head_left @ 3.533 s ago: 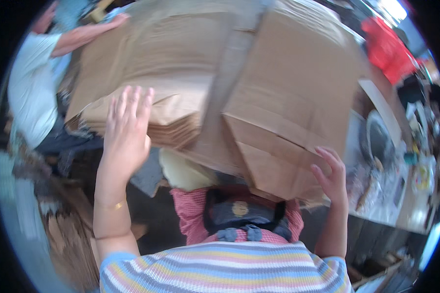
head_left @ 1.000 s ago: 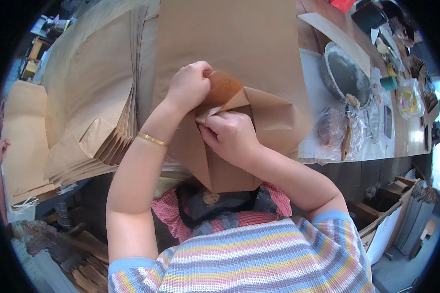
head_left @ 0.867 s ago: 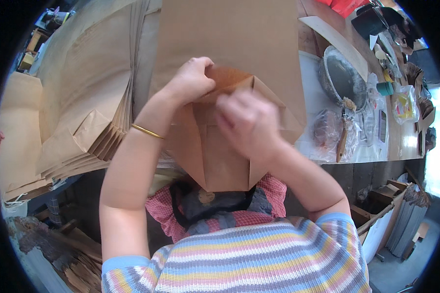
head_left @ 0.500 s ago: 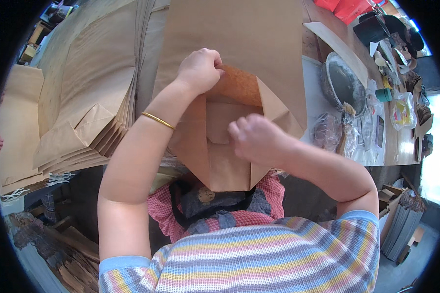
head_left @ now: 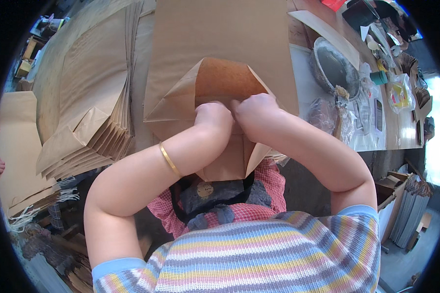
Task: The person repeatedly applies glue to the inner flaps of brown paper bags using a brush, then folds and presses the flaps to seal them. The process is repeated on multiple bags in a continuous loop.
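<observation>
On the table edge, left hand (head_left: 214, 115) and right hand (head_left: 255, 108), clenched, press the paper bag's (head_left: 220, 83) folded bottom.

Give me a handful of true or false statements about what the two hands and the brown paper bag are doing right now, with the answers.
1. Both hands press on the folded bottom of the brown paper bag. True: the left hand and right hand sit side by side on it.
2. The left wrist is bare. False: it wears a thin gold bangle.
3. A stack of flat paper bags lies to the person's left. True.
4. The right hand holds scissors. False: it holds no tool, only pressing the paper.
5. A round metal bowl sits on the table to the right. True.
6. The two hands are far apart. False: they are almost touching.
</observation>
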A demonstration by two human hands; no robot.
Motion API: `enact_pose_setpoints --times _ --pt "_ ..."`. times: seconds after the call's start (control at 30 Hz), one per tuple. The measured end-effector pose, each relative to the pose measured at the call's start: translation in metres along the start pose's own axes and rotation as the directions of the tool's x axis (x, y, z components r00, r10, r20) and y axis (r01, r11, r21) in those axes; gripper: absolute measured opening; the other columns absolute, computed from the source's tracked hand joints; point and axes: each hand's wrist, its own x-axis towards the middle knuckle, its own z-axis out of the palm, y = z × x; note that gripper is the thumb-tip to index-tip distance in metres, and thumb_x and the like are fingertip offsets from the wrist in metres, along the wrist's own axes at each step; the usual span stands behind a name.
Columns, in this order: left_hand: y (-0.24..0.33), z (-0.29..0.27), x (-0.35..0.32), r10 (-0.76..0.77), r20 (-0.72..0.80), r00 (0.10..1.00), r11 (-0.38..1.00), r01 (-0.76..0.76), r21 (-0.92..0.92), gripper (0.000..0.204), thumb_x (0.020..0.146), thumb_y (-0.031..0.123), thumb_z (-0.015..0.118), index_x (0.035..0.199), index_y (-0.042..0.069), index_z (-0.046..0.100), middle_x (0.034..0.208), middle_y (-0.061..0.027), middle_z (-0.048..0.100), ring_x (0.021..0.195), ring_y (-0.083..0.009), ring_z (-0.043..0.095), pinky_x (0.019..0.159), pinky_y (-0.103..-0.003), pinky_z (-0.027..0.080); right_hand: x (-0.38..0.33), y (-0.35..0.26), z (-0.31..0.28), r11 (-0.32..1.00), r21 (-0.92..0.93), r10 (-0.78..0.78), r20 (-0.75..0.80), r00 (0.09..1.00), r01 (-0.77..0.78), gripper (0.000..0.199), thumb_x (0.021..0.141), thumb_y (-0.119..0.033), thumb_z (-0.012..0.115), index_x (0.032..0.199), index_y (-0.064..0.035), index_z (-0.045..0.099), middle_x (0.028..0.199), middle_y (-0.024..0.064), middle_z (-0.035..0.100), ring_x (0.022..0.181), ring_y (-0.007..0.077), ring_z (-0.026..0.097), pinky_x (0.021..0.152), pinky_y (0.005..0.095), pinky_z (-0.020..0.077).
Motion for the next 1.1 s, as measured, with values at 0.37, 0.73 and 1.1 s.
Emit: enact_pose_setpoints --times 0.37,0.73,1.1 --pt "-0.056 0.036 -0.026 -0.317 0.009 0.948 0.93 0.313 -0.192 0.048 0.081 0.012 0.066 0.128 0.008 0.055 0.13 -0.0102 0.057 0.121 -0.0264 0.056 0.094 -0.038 0.052 -0.016 0.038 0.077 0.953 0.274 0.247 -0.455 0.856 -0.129 0.065 0.073 -0.018 0.074 0.13 -0.0024 0.046 0.118 0.0234 0.059 0.111 0.037 0.059 0.094 0.0401 0.0489" --pt "-0.101 0.043 -0.028 -0.11 -0.33 0.938 0.504 -0.234 -0.832 0.036 0.072 0.0 0.06 0.107 0.0 0.067 0.11 -0.0162 0.063 0.107 -0.0313 0.059 0.094 -0.036 0.047 -0.032 0.07 0.05 0.779 0.459 -0.226 -0.431 0.873 0.428 0.034 0.068 -0.007 0.068 0.102 -0.004 0.066 0.097 0.0151 0.062 0.093 0.0322 0.062 0.08 0.0395 0.0515" --pt "-0.109 0.024 -0.034 0.054 -0.244 0.968 0.633 -0.223 -0.741 0.04 0.069 0.014 0.071 0.107 -0.001 0.067 0.119 -0.0197 0.057 0.116 -0.0348 0.053 0.101 -0.037 0.042 -0.015 0.058 0.04 0.791 0.595 0.121 -0.382 0.916 0.144 0.016 0.08 -0.015 0.067 0.085 -0.0002 0.068 0.085 0.0205 0.066 0.081 0.0374 0.064 0.073 0.0431 0.0511"
